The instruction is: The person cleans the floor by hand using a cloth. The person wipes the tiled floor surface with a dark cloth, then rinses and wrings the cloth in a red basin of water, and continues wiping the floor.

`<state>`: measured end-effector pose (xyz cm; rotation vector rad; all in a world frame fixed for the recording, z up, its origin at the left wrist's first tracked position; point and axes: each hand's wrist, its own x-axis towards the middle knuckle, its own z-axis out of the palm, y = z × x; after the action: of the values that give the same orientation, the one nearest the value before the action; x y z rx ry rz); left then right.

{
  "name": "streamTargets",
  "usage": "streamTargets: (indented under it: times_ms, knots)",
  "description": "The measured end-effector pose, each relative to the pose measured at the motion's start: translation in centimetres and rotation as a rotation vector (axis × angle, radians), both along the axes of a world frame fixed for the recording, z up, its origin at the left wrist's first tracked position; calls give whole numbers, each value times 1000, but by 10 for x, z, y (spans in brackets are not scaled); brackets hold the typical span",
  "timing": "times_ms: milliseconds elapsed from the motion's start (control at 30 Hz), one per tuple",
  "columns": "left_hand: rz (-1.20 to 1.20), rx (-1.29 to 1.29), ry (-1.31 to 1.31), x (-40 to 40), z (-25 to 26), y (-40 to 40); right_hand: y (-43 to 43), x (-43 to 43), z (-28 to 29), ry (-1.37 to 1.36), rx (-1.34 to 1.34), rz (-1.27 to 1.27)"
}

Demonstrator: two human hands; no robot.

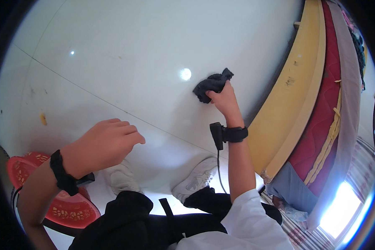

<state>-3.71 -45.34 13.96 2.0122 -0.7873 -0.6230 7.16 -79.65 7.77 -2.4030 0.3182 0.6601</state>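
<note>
A crumpled dark grey cloth (211,86) is gripped in my right hand (223,97), over the glossy pale tiled floor (143,62) near the bed. Whether the cloth touches the floor is hard to tell. My left hand (104,142) hangs above the floor to the left, its fingers curled, and its palm side is hidden; no object shows in it. Each wrist wears a black strap with a small black box and a cable. Below my left forearm stands a red plastic basin (73,211) with a pale pattern, partly covered by the arm.
A bed with a yellow wooden side board (287,93) and a red mattress (318,134) runs along the right. My white shoes (195,178) are on the floor near the bottom. A yellowish spot (43,119) marks the floor at left. Behind the bed's corner hangs a striped curtain.
</note>
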Motion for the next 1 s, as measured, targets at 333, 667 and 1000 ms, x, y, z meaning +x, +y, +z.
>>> streamTargets:
  times_ms: [333, 667, 1000]
  knots:
    - [21, 248, 23, 41, -6, 22, 122, 51, -4, -192, -229, 586]
    - [471, 539, -269, 101, -7, 97, 269, 21, -26, -640, -401, 825]
    - [246, 295, -281, 128, -45, 76, 243, -10, -25, -742, 145, 449]
